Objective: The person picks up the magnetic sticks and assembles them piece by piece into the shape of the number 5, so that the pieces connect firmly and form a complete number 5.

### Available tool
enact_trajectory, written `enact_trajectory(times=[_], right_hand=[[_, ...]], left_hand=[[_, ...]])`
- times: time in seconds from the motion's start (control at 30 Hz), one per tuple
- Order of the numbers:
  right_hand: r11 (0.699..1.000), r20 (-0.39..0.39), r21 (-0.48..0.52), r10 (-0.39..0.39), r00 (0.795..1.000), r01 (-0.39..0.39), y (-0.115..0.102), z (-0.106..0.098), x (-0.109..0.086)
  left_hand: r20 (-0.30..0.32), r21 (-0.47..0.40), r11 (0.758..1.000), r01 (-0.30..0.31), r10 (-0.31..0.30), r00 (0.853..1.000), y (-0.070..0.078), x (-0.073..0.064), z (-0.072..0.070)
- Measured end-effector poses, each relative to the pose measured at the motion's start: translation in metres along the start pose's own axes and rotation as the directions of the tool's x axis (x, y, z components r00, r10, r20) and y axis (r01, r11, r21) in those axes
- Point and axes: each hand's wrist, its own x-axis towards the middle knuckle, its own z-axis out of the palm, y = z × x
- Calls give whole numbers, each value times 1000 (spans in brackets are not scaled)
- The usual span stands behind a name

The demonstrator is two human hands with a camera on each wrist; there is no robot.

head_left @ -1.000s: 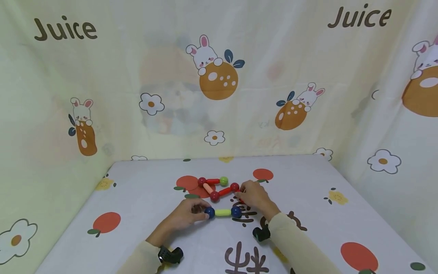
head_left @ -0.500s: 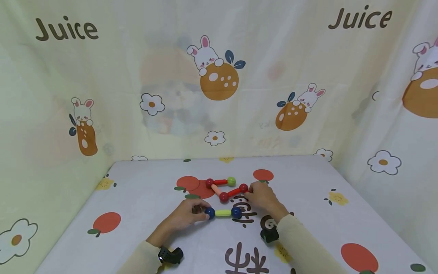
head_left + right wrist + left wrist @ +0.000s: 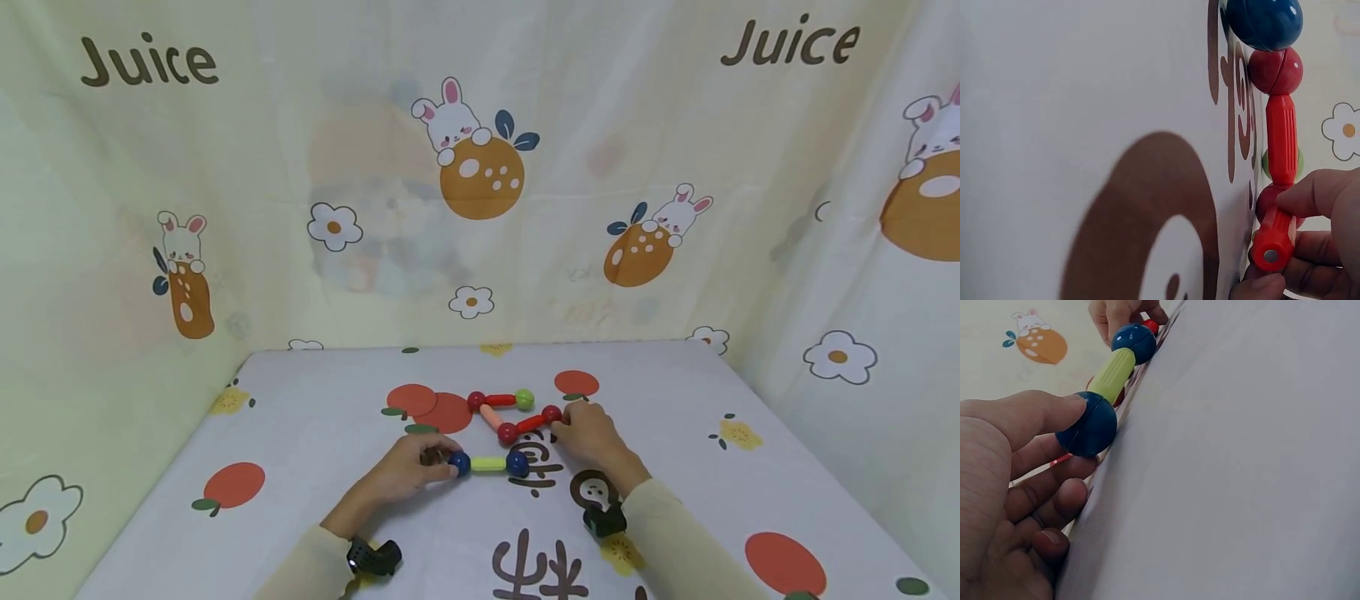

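Note:
My left hand pinches one blue ball of a short piece: a yellow-green magnetic rod with a second blue ball on its far end. Beyond it lies a zigzag chain of magnetic rods and balls. From a green ball it runs through a red rod, a red ball, a pink rod, another red ball and a red rod to a third red ball. There my right hand grips a red rod, its metal tip facing the right wrist camera.
The pieces lie on a white tablecloth printed with fruit and brown lettering. Behind it hangs a cream curtain with rabbits and flowers, which also closes both sides. Each wrist wears a black camera.
My right hand has slid to the right, drawing the whole red chain along with it, away from the printed red apples. My left hand and the blue-ended piece have stayed in place.

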Motion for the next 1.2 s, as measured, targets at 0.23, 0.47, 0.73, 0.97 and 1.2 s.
enact_trajectory(times=[0.23, 0.47, 0.73, 0.97, 1.2], right_hand=[[1000, -6, 12, 20, 1000, -20, 4, 1, -1], [1000, -28, 4, 8, 1000, -8, 6, 1, -4], [1000, -52, 29, -2, 999, 4, 11, -2, -9], [995, -50, 100, 7, 999, -2, 13, -6, -12], [985, -17, 169, 28, 999, -25, 12, -11, -17]], left_hand=[[-32, 28, 999, 18, -17, 999, 1, 0, 0], [-55, 39, 999, 4, -2, 998, 0, -1, 1], [-52, 13, 1000, -7, 8, 999, -1, -1, -1], [-52, 3, 1000, -17, 17, 999, -3, -1, -2], [-49, -2, 1000, -15, 15, 999, -3, -2, -1]])
